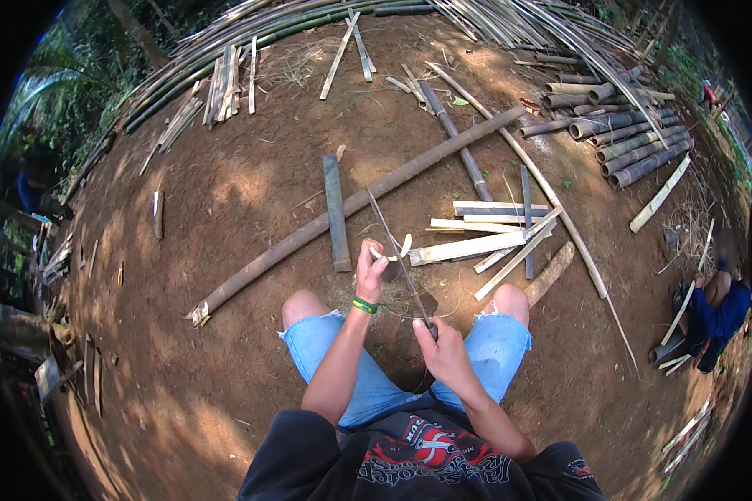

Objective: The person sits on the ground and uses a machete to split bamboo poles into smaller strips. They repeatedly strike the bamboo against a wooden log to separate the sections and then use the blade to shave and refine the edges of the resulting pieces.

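In the head view, we look down at two hands working above brown bare earth, between the bent knees of the seated person. The left hand has its fingers closed on a thin, pale, curved bamboo strip; the right hand has its fingers wrapped around the dark handle of a long, narrow, dark-bladed knife.

The relation we watch is the crossing of strip and blade. The strip leaves the left fingers toward the right, bowing low and then curling up to a free end just beyond the blade. The knife's long axis runs from the right fingers forward and to the left, so it lies across the strip, with its tip well past the left hand. Of the two hands, the left is nearer that crossing; the right sits farther back, nearer the body. We cannot tell whether the edge touches the strip there.

Beyond the hands, we see a long, round, brown bamboo pole lying slantwise, with a flat, dark green bamboo slat across it. Ahead and to the right of the strip lies a loose group of pale and dark split bamboo pieces, apart from both hands.
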A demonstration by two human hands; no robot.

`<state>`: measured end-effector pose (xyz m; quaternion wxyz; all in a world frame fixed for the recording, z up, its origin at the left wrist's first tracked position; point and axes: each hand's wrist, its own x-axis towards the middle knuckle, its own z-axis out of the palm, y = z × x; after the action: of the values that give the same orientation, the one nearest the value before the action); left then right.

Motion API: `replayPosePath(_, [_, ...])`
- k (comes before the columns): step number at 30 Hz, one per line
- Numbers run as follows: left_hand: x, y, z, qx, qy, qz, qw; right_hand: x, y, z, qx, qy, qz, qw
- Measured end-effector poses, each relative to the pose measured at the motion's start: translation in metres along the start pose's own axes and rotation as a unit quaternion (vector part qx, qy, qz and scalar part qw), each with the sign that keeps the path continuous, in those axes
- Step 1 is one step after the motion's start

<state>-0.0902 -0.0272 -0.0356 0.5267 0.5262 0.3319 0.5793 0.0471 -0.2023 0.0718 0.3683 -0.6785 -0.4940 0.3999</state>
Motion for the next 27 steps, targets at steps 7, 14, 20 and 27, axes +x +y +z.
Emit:
replayPosePath(7, [0.001, -0.012, -0.006, -0.025, -0.006, 0.014, 1.0, 0.0, -0.001, -0.002, -0.009, -0.003, 0.014, 1.0])
replayPosePath(14, [0.061, 0.103, 0.0, 0.211, 0.104, 0.228, 0.945, 0.002, 0.003, -0.002, -0.024, -0.01, 0.022, 0.999])
replayPosePath(20, [0.132, 0.292, 0.082, 0.351, -0.117, 0.522, 0.769, 0.001, 0.002, -0.008, -0.023, 0.012, 0.032, 0.999])
replayPosePath(27, [0.15, 0.134, 0.037, 0.613, -0.31, 0.297, 0.663, -0.002, -0.009, 0.004, -0.029, -0.039, 0.015, 0.999])
